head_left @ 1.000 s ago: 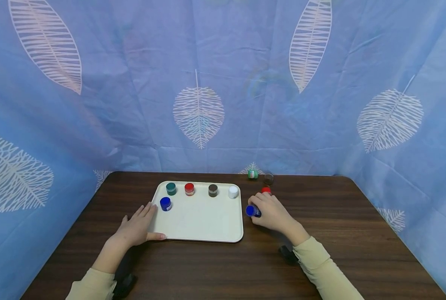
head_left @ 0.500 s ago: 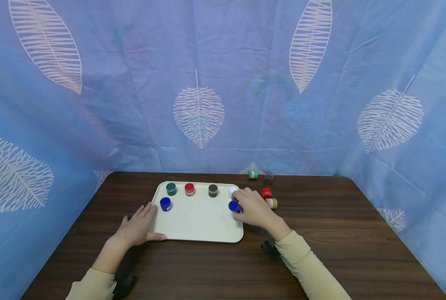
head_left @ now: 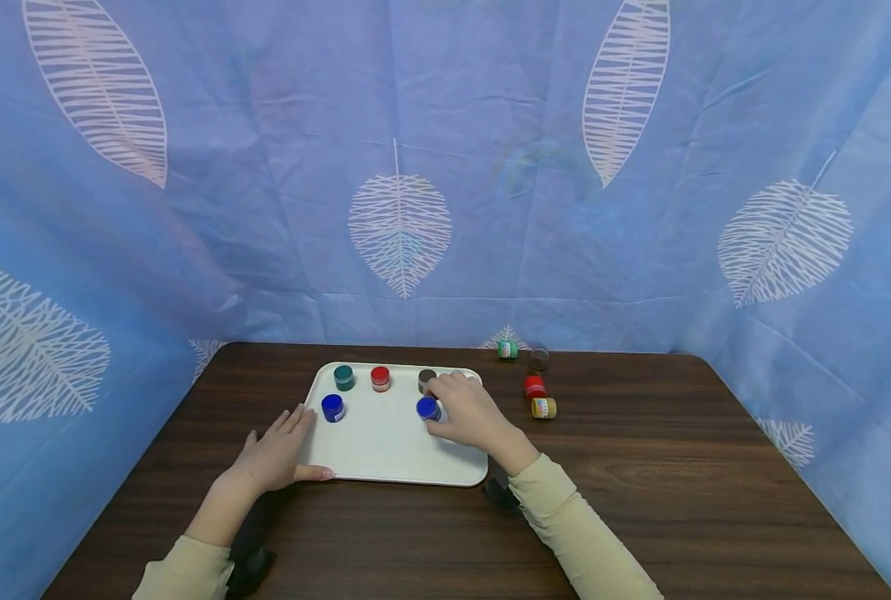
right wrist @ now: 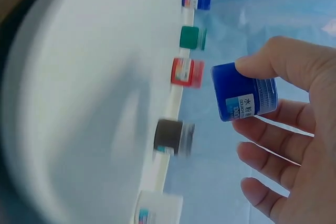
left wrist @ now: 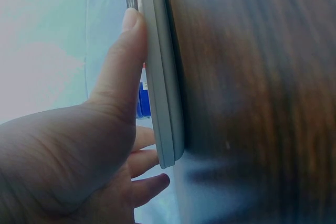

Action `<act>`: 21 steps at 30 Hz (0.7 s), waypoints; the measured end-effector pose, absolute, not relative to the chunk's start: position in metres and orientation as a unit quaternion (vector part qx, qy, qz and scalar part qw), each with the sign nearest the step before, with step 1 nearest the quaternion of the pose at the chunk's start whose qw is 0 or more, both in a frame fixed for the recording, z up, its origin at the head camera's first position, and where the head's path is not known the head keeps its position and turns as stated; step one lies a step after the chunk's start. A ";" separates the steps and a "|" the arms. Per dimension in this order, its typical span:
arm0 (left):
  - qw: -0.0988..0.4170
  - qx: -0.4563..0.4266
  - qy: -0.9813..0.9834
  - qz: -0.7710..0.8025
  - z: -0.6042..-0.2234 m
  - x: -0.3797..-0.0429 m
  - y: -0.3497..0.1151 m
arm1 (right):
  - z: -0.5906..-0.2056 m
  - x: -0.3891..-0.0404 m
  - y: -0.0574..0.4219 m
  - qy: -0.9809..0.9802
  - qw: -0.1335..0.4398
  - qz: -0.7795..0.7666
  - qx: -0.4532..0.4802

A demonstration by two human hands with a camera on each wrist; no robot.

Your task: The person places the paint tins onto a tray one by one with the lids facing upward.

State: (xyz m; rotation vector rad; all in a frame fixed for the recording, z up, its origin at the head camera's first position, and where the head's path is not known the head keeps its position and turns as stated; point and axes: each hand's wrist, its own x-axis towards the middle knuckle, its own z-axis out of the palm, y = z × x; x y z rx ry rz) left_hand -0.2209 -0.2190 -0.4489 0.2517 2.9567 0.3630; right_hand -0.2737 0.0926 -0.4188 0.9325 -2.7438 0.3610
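My right hand (head_left: 471, 417) pinches a blue paint jar (right wrist: 244, 95) between thumb and fingers, held above the white tray (head_left: 385, 454). At the tray's left end rests my left hand (head_left: 274, 457), fingers extended along the side and thumb on the front rim. Along the tray's back stand a green jar (head_left: 343, 377), a red jar (head_left: 380, 378) and a dark brown jar (head_left: 426, 380). The white jar (right wrist: 157, 208) is behind my right hand in the head view but shows in the right wrist view. Another blue jar (head_left: 333, 407) stands in front of the green one.
Right of the tray, on the dark wooden table (head_left: 640, 483), lie a green jar (head_left: 507, 349), a dark jar (head_left: 538, 359), a red jar (head_left: 535, 386) and a yellow jar (head_left: 544, 407). A blue leaf-patterned cloth (head_left: 490, 233) hangs behind the table.
My right hand has carried the blue paint jar leftward from the table beside the tray to above the tray, uncovering the red and yellow jars. The left hand stays on the tray.
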 end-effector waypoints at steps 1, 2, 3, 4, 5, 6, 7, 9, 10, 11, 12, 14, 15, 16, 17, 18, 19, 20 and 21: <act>0.075 0.084 0.986 0.121 -0.449 -0.221 -0.219 | -0.420 -0.274 0.089 -0.934 0.112 0.120 0.317; 0.075 0.085 0.986 0.120 -0.449 -0.221 -0.219 | -0.421 -0.275 0.086 -0.935 0.113 0.117 0.315; 0.074 0.086 0.986 0.119 -0.449 -0.221 -0.219 | -0.421 -0.275 0.082 -0.935 0.114 0.116 0.314; 0.073 0.087 0.987 0.118 -0.450 -0.221 -0.219 | -0.421 -0.275 0.079 -0.936 0.116 0.117 0.313; 0.072 0.087 0.987 0.118 -0.450 -0.221 -0.220 | -0.422 -0.276 0.076 -0.936 0.118 0.117 0.311; 0.071 0.088 0.987 0.117 -0.450 -0.221 -0.220 | -0.422 -0.276 0.072 -0.935 0.121 0.117 0.311; 0.070 0.089 0.987 0.117 -0.451 -0.221 -0.220 | -0.422 -0.276 0.069 -0.935 0.124 0.119 0.310; 0.069 0.091 0.987 0.115 -0.450 -0.222 -0.221 | -0.423 -0.276 0.063 -0.935 0.124 0.128 0.306; 0.070 0.091 0.987 0.116 -0.450 -0.222 -0.221 | -0.423 -0.276 0.060 -0.936 0.124 0.132 0.303; 0.071 0.091 0.986 0.117 -0.450 -0.222 -0.222 | -0.424 -0.276 0.057 -0.937 0.122 0.134 0.299; 0.071 0.092 0.986 0.117 -0.450 -0.223 -0.222 | -0.425 -0.276 0.054 -0.938 0.121 0.138 0.294; 0.074 0.091 0.986 0.117 -0.450 -0.223 -0.222 | -0.426 -0.276 0.047 -0.941 0.117 0.142 0.284; 0.075 0.091 0.986 0.116 -0.450 -0.223 -0.222 | -0.427 -0.276 0.044 -0.943 0.115 0.143 0.278; 0.076 0.091 0.986 0.116 -0.450 -0.223 -0.222 | -0.428 -0.277 0.041 -0.945 0.113 0.143 0.271; 0.075 0.091 0.986 0.115 -0.450 -0.223 -0.221 | -0.429 -0.277 0.038 -0.947 0.111 0.141 0.266; 0.075 0.091 0.986 0.115 -0.450 -0.223 -0.221 | -0.430 -0.278 0.036 -0.949 0.109 0.141 0.260; 0.076 0.091 0.986 0.114 -0.450 -0.224 -0.221 | -0.431 -0.278 0.033 -0.951 0.106 0.140 0.255; 0.075 0.092 0.986 0.114 -0.451 -0.224 -0.221 | -0.432 -0.279 0.030 -0.952 0.103 0.140 0.250; 0.075 0.092 0.986 0.113 -0.451 -0.224 -0.221 | -0.432 -0.279 0.027 -0.954 0.099 0.142 0.246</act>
